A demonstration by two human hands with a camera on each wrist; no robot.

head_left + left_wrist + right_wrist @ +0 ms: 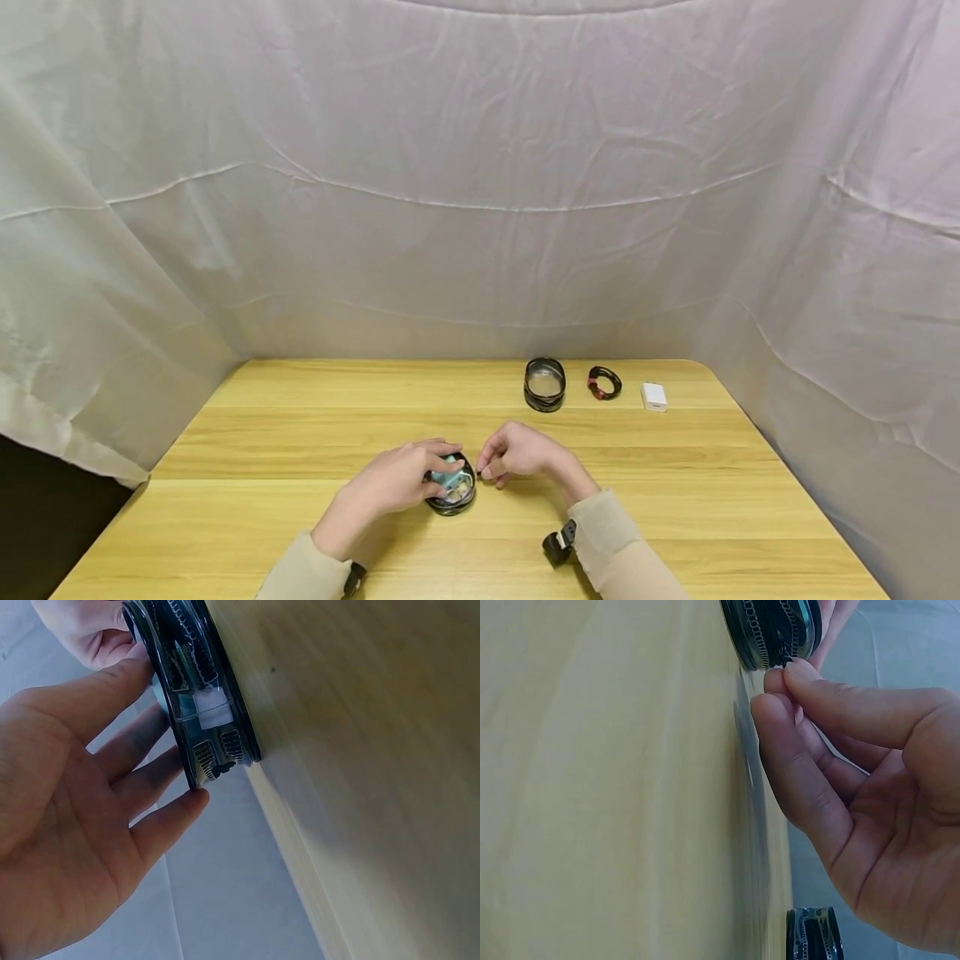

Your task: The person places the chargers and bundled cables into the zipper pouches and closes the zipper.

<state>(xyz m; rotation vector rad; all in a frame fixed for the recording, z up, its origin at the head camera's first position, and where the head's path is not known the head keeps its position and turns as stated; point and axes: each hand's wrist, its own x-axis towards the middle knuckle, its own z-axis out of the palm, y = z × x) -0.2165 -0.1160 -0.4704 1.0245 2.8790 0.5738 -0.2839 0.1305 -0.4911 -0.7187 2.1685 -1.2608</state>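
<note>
A small round clear zip case [460,497] with black edging stands on the table, with something teal and something pale inside. My left hand [397,479] holds it from the left, thumb and fingers laid against its top and side. Zipper teeth run round the case's side wall [187,652], beside a white tag [214,707]. At the case's right side my right hand [517,454] pinches the small dark zipper pull [786,660] between thumb and fingertip. The other fingers of that hand are loosely bent.
Toward the table's back edge stands a second clear round case [545,404] with black edging. Right of it lie a coiled black cable [617,379] with a red tie and a white charger plug [654,397]. Grey curtains [480,250] surround the wooden table [300,417].
</note>
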